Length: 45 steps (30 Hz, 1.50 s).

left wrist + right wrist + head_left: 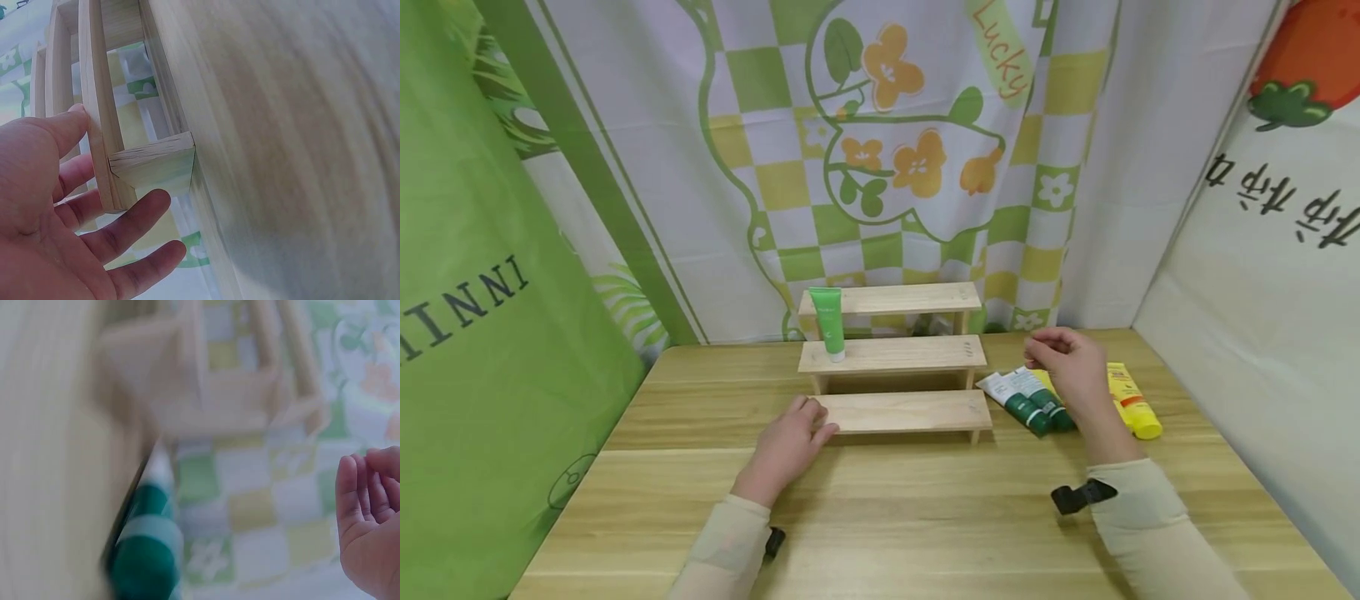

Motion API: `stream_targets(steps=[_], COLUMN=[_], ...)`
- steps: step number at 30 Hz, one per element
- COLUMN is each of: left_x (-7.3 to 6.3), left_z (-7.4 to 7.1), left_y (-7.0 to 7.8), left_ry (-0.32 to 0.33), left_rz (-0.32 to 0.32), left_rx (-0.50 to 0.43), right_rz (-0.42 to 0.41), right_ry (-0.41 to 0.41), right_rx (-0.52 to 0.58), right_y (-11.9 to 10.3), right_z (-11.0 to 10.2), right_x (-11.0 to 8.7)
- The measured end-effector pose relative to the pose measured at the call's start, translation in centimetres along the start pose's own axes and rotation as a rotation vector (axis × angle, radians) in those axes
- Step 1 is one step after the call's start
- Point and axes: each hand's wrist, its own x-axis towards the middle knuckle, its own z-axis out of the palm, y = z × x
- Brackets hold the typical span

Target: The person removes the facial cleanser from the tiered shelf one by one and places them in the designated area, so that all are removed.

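A three-step wooden shelf point(895, 410) stands at the back of the table. My left hand point(786, 448) holds the left end of its lowest step; in the left wrist view the thumb point(74, 125) presses the board's edge while two fingers reach behind it. On the middle step a light green tube point(830, 323) stands upright on its white cap. My right hand point(1070, 375) hovers above several tubes lying right of the shelf, its fingers loosely curled with nothing between them. White-and-green tubes point(1021, 402) lie beside yellow tubes point(1135, 402), partly hidden by that hand.
The wooden table point(917, 517) reaches back to a patterned curtain point(880, 200). A green curtain point(490, 333) hangs on the left and a white one point(1255, 292) on the right. The shelf's top step point(902, 298) stands close to the back curtain.
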Motion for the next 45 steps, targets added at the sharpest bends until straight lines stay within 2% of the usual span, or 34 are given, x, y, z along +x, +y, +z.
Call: stream_targets(steps=[3,8,17,20,23,30,36,45], left_x=[-0.2,-0.4,0.2,0.2,0.1,-0.2,0.0,-0.1], left_z=[0.0,-0.1,0.1,0.1,0.0,-0.9,-0.4,-0.2], left_y=[-0.3,-0.5,-0.5,-0.5,-0.3,-0.1,-0.2,-0.7], left_ry=[0.012,0.007,0.009,0.008,0.006,0.015,-0.001,0.006], left_rz=[0.002,0.001,0.034,0.048,0.062,0.052,0.048,0.038], left_rx=[0.002,0.009,0.04,0.048,0.058,0.044,0.061,0.06], right_rz=[-0.082,-0.172,-0.16,-0.149,-0.14,-0.122,-0.082,-0.066], right_ry=[-0.025,-0.129,-0.238,-0.235,-0.198,-0.149,-0.15,-0.14], right_rx=[0.129,0.173,0.226,0.231,0.259,0.23,0.226,0.225], right_y=[-1.5,-3.4,-5.0,-4.9,-4.4,-3.2,-2.1,-1.8], right_z=[2.8,7.8,16.8,19.6,21.8,24.8,25.5,26.8], right_x=[-0.4,-1.2,-1.2,-1.0,-0.6,0.1,0.5,0.5])
